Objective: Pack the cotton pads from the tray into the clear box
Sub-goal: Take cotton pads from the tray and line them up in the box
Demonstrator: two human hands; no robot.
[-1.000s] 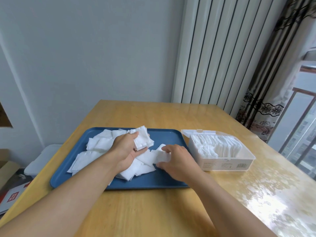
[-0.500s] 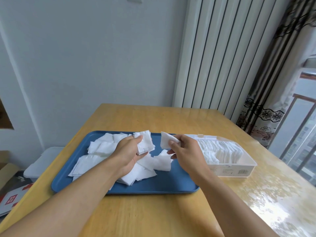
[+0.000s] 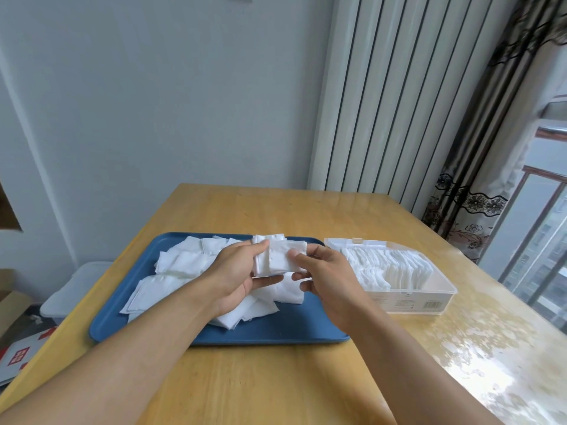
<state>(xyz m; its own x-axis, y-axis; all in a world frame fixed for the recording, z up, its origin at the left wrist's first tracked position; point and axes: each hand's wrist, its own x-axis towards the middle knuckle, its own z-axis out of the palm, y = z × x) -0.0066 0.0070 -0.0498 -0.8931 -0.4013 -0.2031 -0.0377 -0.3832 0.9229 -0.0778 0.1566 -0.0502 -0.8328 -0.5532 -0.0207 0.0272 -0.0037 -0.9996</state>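
Note:
A blue tray lies on the wooden table with several loose white cotton pads spread over it. Above the tray my left hand grips a small stack of cotton pads between thumb and fingers. My right hand pinches the right edge of the top pad of that stack. To the right of the tray stands the clear box, its lid open at the back, with a row of pads standing on edge inside.
The wooden table reaches to the wall behind; a white radiator and a curtain stand at the back right. A pale bin and cardboard lie on the floor at the left.
My right hand lifted a pad from the tray and brought it left onto the stack in my left hand. Both hands now meet over the tray.

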